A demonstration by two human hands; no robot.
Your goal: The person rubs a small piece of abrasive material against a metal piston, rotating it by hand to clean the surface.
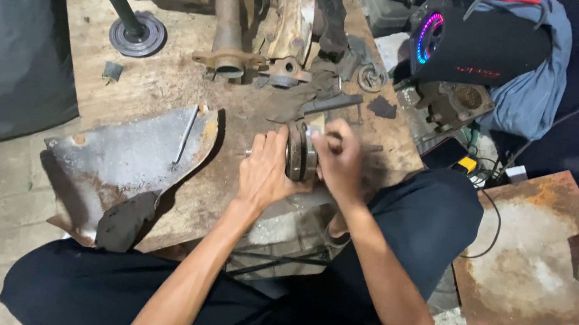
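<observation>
Rusty round metal part [300, 153] clamped between left hand [263, 174] and blurred right hand [338, 159] over the wooden board [155, 77]; work looks midway, nothing set down.

Right hand [338, 162] motion-blurred; finger positions not resolvable, so its grip on the rusty round metal disc part [300, 153] cannot be judged; the disc's far face is covered by that hand, its near rim by the left hand [262, 174]; a thin rod end near the right hand is smeared, identity unclear; rusty brown metal tube assembly [229, 20] cut off by the top edge; rusted flat steel plate [530, 259] partly off at the right edge; red markings on the black cylindrical speaker [484, 47] too small to read.
</observation>
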